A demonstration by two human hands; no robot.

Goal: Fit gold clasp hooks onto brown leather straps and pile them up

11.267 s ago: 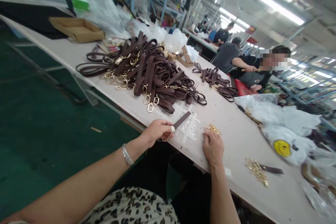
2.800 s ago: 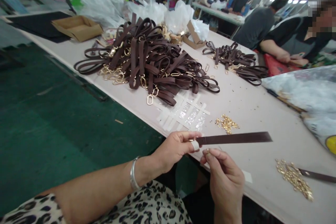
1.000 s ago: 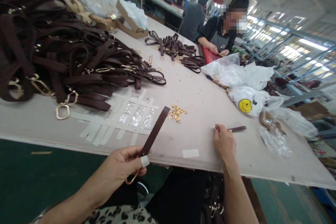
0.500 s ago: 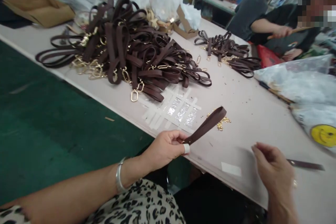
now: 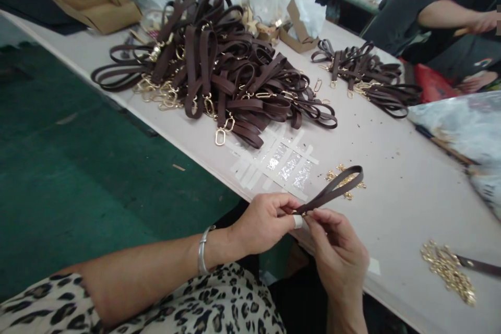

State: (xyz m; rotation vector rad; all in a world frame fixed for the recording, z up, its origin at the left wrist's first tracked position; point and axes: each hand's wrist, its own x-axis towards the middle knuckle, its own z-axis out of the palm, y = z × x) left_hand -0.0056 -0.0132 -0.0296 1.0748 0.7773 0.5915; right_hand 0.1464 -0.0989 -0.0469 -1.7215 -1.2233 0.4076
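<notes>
A dark brown wrist strap [image 5: 332,193], folded into a loop, points away from me over the table's near edge. My left hand [image 5: 266,222] pinches its lower end between thumb and fingers, and white tape wraps the thumb tip. Closed in a pinch, my right hand [image 5: 338,248] meets that same end from the right. A speck of gold shows between the fingertips, too small to name. Just behind the loop lies a small heap of gold-coloured metal pieces [image 5: 347,195].
A large pile of brown straps [image 5: 235,78] with gold clasps covers the table's left. A smaller strap pile [image 5: 360,70] sits farther right. Gold-coloured hardware [image 5: 448,274] lies at right beside another strap [image 5: 479,266]. A cardboard box [image 5: 99,8] stands back left; a co-worker's arm [image 5: 450,15] shows beyond.
My right hand has come left from the table's right side to the strap's end. My left hand still holds the strap. The whole view has shifted, showing the gold hardware at right.
</notes>
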